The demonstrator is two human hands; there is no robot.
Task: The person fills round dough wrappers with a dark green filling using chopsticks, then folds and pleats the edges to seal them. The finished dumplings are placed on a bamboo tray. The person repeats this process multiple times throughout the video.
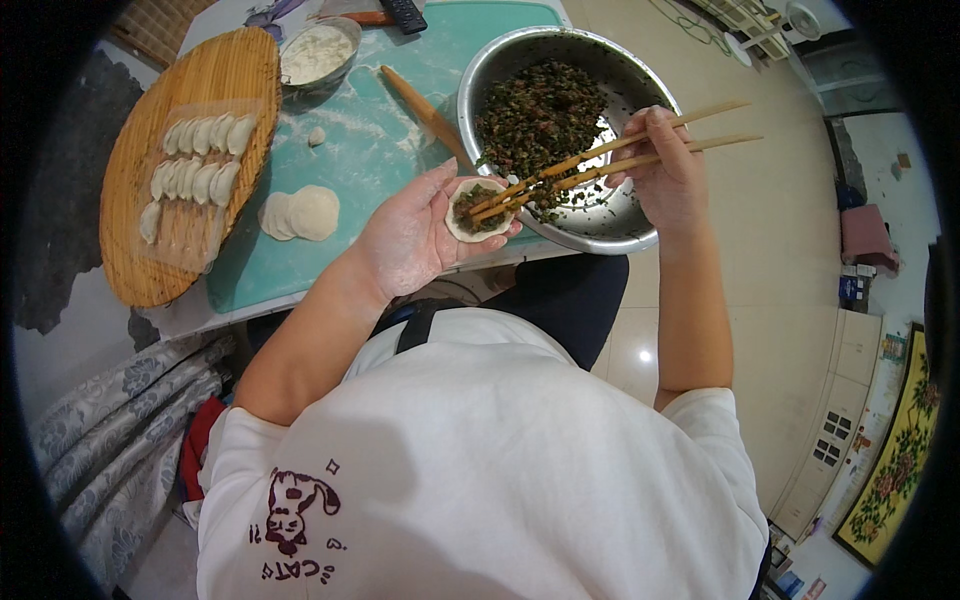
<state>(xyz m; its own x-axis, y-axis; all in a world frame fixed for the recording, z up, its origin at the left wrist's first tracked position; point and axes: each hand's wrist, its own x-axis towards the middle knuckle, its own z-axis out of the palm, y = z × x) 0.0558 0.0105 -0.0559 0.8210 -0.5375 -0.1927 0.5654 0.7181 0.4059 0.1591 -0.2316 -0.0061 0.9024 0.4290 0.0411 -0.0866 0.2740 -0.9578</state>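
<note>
My left hand (pixel 420 232) is palm up beside the bowl and cradles a round dumpling wrapper (pixel 459 229) on its fingers. Green-brown chopped filling (pixel 472 201) lies on the wrapper. In my right hand (pixel 664 169) is a pair of wooden chopsticks (pixel 600 161), whose tips touch that filling. Beneath the chopsticks, a large steel bowl (pixel 474 67) holds more filling (pixel 547 112). Flat round wrappers (pixel 313 214) are stacked on the turquoise mat (pixel 255 277) at the left, with a small dough piece (pixel 316 136) above them. A wooden rolling pin (pixel 424 109) leans against the bowl's side.
Folded dumplings (pixel 210 135) stand in rows on a plastic tray (pixel 184 247) over a round bamboo board (pixel 135 150), which overlaps the mat's left side. A bowl of flour (pixel 319 52) and a black remote control (pixel 403 15) are at the far edge. A patterned curtain (pixel 135 420) hangs lower left.
</note>
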